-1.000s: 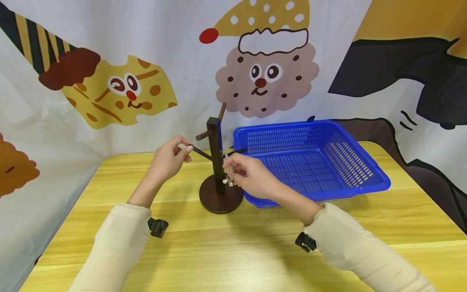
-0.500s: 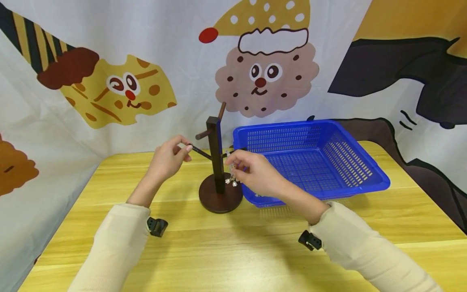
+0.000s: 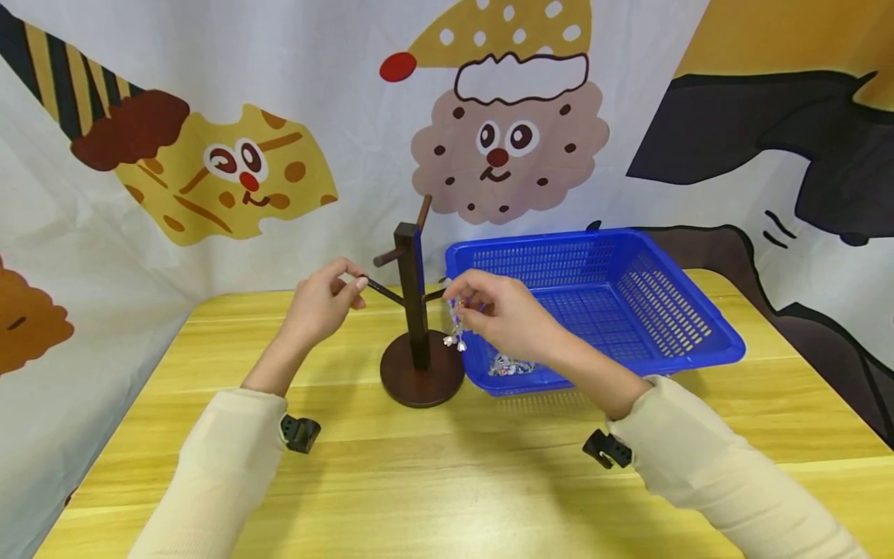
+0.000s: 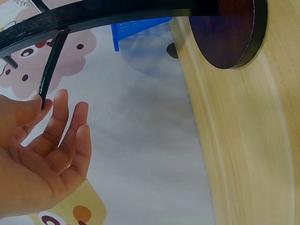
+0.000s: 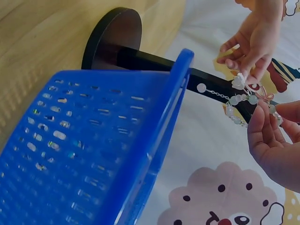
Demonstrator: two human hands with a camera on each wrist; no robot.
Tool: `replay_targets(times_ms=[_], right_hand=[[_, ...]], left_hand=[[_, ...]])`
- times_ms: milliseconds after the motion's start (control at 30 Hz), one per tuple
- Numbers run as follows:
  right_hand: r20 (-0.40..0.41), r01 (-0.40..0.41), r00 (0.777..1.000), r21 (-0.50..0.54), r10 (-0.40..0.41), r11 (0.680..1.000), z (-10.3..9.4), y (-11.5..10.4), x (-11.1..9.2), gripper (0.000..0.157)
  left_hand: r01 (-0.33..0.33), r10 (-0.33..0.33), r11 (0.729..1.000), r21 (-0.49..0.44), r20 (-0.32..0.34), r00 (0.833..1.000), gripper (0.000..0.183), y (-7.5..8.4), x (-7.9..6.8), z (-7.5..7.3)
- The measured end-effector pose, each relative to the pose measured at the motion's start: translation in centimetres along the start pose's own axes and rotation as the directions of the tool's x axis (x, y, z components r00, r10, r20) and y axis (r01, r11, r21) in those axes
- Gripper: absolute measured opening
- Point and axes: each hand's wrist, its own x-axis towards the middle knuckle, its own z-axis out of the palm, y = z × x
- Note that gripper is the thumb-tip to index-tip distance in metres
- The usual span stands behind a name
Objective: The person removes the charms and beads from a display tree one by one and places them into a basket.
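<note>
A dark wooden stand [image 3: 417,330] with a round base and several pegs stands upright on the table. My left hand [image 3: 324,307] pinches the tip of its left peg [image 3: 383,290] between thumb and finger; in the left wrist view the other fingers of that hand [image 4: 56,150] are loosely bent. Right of the post, my right hand [image 3: 510,314] pinches a beaded bracelet [image 5: 236,99] with pale beads, a bow and white flower charms [image 3: 455,341] hanging down. It is beside the right peg [image 3: 434,294], whose tip is behind my fingers. I cannot tell whether the bracelet loops round that peg.
Close to the stand's right is a blue plastic basket [image 3: 705,359] with slotted walls. A small heap of beaded jewellery [image 3: 511,365] lies in its near left corner. The wooden table [image 3: 433,481] runs back to a cartoon-printed curtain [image 3: 335,62].
My right hand has moved right and slightly up along the right peg, taking the bracelet away from the post. The jewellery heap in the basket has come into sight. My left hand stays put.
</note>
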Motion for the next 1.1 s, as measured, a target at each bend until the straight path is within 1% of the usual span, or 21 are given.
replay_targets(times_ms=[333,800,1100], right_hand=[[-0.005,-0.003,1.000,-0.024,0.002,1.000,-1.4,-0.2,-0.2,0.019],[-0.035,-0.016,0.999,-0.035,0.014,0.999,-3.0,0.3,-1.0,0.021],[-0.055,-0.023,0.998,-0.107,0.018,0.994,-4.3,1.0,-2.0,0.021]], left_hand=[[0.006,-0.006,1.000,0.009,0.003,1.000,0.022,0.1,0.0,0.0],[-0.011,0.011,1.000,0.004,0.000,1.000,0.021,0.0,0.0,-0.1],[0.000,0.000,1.000,-0.004,0.004,1.000,0.020,0.0,-0.1,0.0]])
